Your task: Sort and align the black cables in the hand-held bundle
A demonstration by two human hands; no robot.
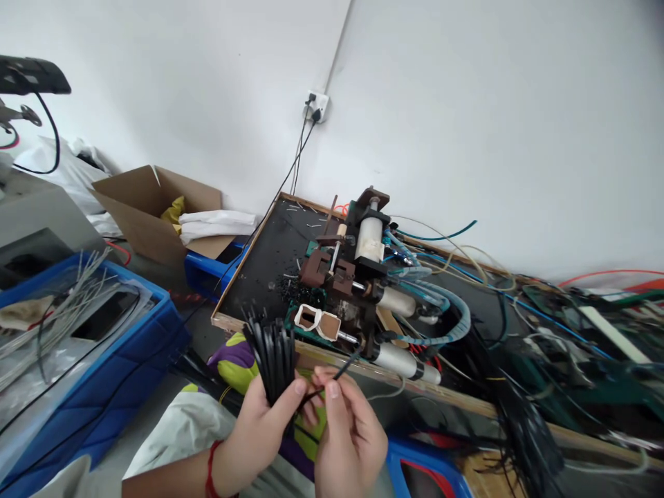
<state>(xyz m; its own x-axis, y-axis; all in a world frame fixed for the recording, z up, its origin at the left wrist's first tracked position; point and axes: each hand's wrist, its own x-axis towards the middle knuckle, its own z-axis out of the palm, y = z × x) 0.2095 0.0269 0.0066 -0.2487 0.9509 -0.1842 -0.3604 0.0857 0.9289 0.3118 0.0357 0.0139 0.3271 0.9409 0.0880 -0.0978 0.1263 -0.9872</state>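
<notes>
My left hand [264, 422] is wrapped round a bundle of black cables [272, 353], their ends fanning upward. My right hand [345, 429], just beside it, pinches one black cable [348, 363] between thumb and fingers. That cable points up and right toward a pneumatic press fixture [357, 304] on the bench. The fixture has several silver cylinders, brown clamp blocks [324, 270] and a taped holder [317, 321] at its front. More black cables [200, 370] lie across my lap, left of my left hand.
The black bench top [259, 263] carries small black scraps and a wooden edge. At left stand a blue crate [150, 346] with pale wires and a phone, and an open cardboard box [140, 221]. Air hoses [456, 311] and a hanging black cable bundle [523, 422] are at right.
</notes>
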